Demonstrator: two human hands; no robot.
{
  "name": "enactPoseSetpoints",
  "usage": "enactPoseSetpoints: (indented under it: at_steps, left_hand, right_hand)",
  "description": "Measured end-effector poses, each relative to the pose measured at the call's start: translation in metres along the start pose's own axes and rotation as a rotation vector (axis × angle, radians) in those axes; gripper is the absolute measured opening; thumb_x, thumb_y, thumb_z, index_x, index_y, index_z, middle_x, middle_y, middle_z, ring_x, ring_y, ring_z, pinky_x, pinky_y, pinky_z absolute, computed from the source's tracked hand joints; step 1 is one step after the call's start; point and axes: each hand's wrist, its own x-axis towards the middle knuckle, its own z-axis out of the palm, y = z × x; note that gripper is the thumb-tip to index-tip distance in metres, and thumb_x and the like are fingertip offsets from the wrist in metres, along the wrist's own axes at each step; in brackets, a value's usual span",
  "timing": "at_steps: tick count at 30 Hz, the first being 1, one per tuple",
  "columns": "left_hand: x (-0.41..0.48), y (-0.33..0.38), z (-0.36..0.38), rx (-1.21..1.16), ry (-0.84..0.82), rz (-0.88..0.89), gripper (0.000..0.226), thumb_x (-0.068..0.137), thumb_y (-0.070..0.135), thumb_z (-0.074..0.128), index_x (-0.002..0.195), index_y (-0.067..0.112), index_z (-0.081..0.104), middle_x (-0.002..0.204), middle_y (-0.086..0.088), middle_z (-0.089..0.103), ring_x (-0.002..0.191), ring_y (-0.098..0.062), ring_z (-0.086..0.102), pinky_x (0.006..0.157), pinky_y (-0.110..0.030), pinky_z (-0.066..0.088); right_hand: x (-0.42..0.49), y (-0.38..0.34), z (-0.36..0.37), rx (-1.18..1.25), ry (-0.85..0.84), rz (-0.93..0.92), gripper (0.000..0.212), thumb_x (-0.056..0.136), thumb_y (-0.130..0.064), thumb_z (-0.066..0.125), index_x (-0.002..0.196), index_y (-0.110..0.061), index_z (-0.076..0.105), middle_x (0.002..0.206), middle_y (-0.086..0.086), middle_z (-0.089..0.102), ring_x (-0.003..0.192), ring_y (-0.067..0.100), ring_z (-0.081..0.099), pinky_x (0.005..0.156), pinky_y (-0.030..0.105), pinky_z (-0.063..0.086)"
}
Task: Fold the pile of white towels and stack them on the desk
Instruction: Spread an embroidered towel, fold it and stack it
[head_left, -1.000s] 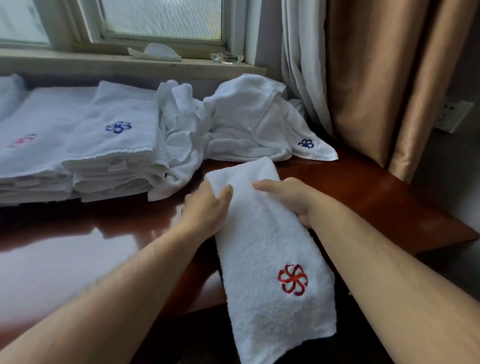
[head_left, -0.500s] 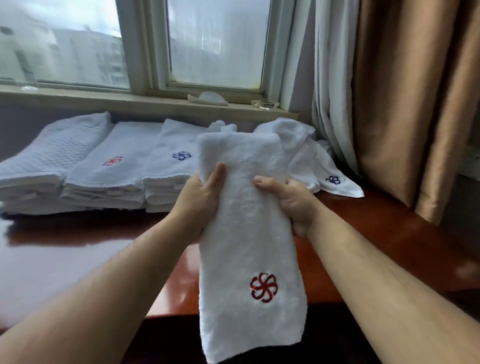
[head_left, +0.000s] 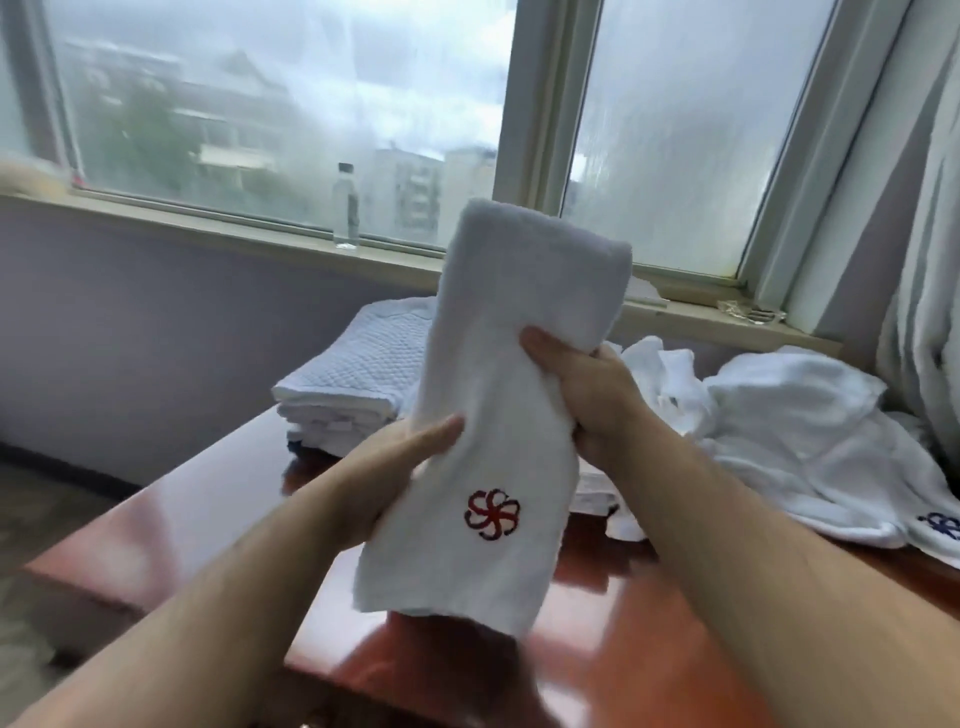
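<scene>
Our left hand (head_left: 410, 457) pinches the towel (head_left: 509, 322) at its left edge, thumb in front. Our right hand (head_left: 592, 400) grips the right edge higher up. So the folded strip hangs upright, clear of the desk (head_left: 597, 665), red logo twd us, prob. so we keep the fold square before setting it down. The stack (head_left: 348, 384) of folded ones sits behind-left near the desk's far edge. The unfolded pile (head_left: 795, 436) lies to the right. Bare desk below & in front gives us room. The bottle (head_left: 346, 208) stands on the sill (head_left: 208, 231), well apart.
</scene>
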Motion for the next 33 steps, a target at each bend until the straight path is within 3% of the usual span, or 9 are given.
enactPoseSetpoints:
  at_steps: [5, 8, 13, 18, 20, 23, 26, 30, 33]
  left_hand:
    - [0.002, 0.002, -0.055, 0.062, 0.027, -0.004, 0.031, 0.092, 0.035, 0.071, 0.119, 0.022, 0.073, 0.126, -0.014, 0.069, 0.116, -0.031, 0.067, 0.086, -0.036, 0.059]
    - [0.009, 0.012, -0.082, 0.11, 0.097, 0.028, 0.027, 0.094, 0.038, 0.07, 0.117, 0.024, 0.073, 0.123, -0.01, 0.072, 0.113, -0.027, 0.069, 0.083, -0.03, 0.059]
    - [0.036, 0.046, -0.128, 0.179, 0.231, 0.097, 0.033, 0.091, 0.044, 0.067, 0.12, 0.027, 0.067, 0.114, -0.007, 0.075, 0.103, -0.027, 0.073, 0.075, -0.031, 0.06]
    - [0.088, 0.079, -0.175, 0.187, 0.331, 0.065, 0.042, 0.094, 0.042, 0.067, 0.128, 0.018, 0.061, 0.115, -0.01, 0.075, 0.102, -0.03, 0.073, 0.076, -0.037, 0.062]
    - [0.11, 0.076, -0.191, 0.3, 0.39, -0.057, 0.041, 0.095, 0.046, 0.066, 0.124, 0.016, 0.065, 0.109, -0.008, 0.076, 0.099, -0.029, 0.074, 0.085, -0.043, 0.061]
    - [0.136, 0.055, -0.212, 0.717, 0.595, -0.259, 0.052, 0.09, 0.061, 0.061, 0.113, 0.016, 0.072, 0.104, 0.001, 0.076, 0.094, -0.021, 0.072, 0.09, -0.037, 0.054]
    - [0.144, 0.045, -0.225, 0.769, 0.605, -0.249, 0.055, 0.084, 0.07, 0.059, 0.098, 0.019, 0.076, 0.093, 0.006, 0.077, 0.088, -0.017, 0.073, 0.093, -0.04, 0.054]
    - [0.141, 0.047, -0.234, 0.741, 0.586, -0.196, 0.052, 0.083, 0.07, 0.062, 0.096, 0.022, 0.075, 0.086, 0.008, 0.078, 0.08, -0.014, 0.075, 0.085, -0.039, 0.058]
    - [0.141, 0.052, -0.234, 0.665, 0.669, -0.056, 0.038, 0.087, 0.061, 0.067, 0.1, 0.025, 0.07, 0.084, 0.01, 0.077, 0.074, -0.011, 0.075, 0.065, -0.031, 0.056]
  right_hand:
    - [0.066, 0.011, 0.042, 0.006, -0.001, -0.001, 0.034, 0.087, -0.021, 0.079, 0.115, -0.003, 0.072, 0.11, 0.015, 0.076, 0.098, 0.035, 0.074, 0.077, 0.043, 0.061]
    - [0.105, 0.018, 0.062, 0.031, -0.021, 0.013, 0.034, 0.089, -0.02, 0.077, 0.117, -0.002, 0.07, 0.11, 0.015, 0.076, 0.097, 0.033, 0.074, 0.073, 0.039, 0.061]
    - [0.179, 0.025, 0.09, 0.05, -0.059, -0.01, 0.04, 0.09, -0.015, 0.074, 0.125, 0.002, 0.065, 0.116, 0.022, 0.072, 0.103, 0.039, 0.071, 0.086, 0.05, 0.06]
    - [0.265, 0.03, 0.103, -0.03, 0.016, -0.003, 0.036, 0.085, -0.017, 0.078, 0.115, 0.001, 0.07, 0.106, 0.019, 0.076, 0.095, 0.036, 0.075, 0.086, 0.05, 0.06]
    - [0.299, 0.046, 0.1, -0.129, 0.105, 0.081, 0.032, 0.086, -0.019, 0.074, 0.113, -0.001, 0.07, 0.105, 0.014, 0.076, 0.091, 0.031, 0.075, 0.085, 0.047, 0.061]
    - [0.322, 0.095, 0.08, -0.433, 0.059, 0.358, 0.023, 0.088, -0.024, 0.068, 0.106, -0.011, 0.069, 0.1, 0.008, 0.073, 0.075, 0.022, 0.071, 0.069, 0.034, 0.059]
    - [0.325, 0.138, 0.06, -0.508, 0.118, 0.51, 0.035, 0.078, -0.041, 0.075, 0.098, -0.013, 0.069, 0.08, 0.007, 0.077, 0.066, 0.027, 0.074, 0.064, 0.041, 0.062]
    - [0.343, 0.144, 0.051, -0.392, 0.169, 0.389, 0.046, 0.076, -0.044, 0.079, 0.107, -0.012, 0.067, 0.095, 0.011, 0.078, 0.081, 0.033, 0.076, 0.077, 0.053, 0.062]
    - [0.356, 0.137, 0.055, -0.343, 0.156, 0.232, 0.023, 0.09, -0.029, 0.074, 0.107, -0.016, 0.065, 0.107, 0.011, 0.075, 0.092, 0.032, 0.074, 0.084, 0.053, 0.061]
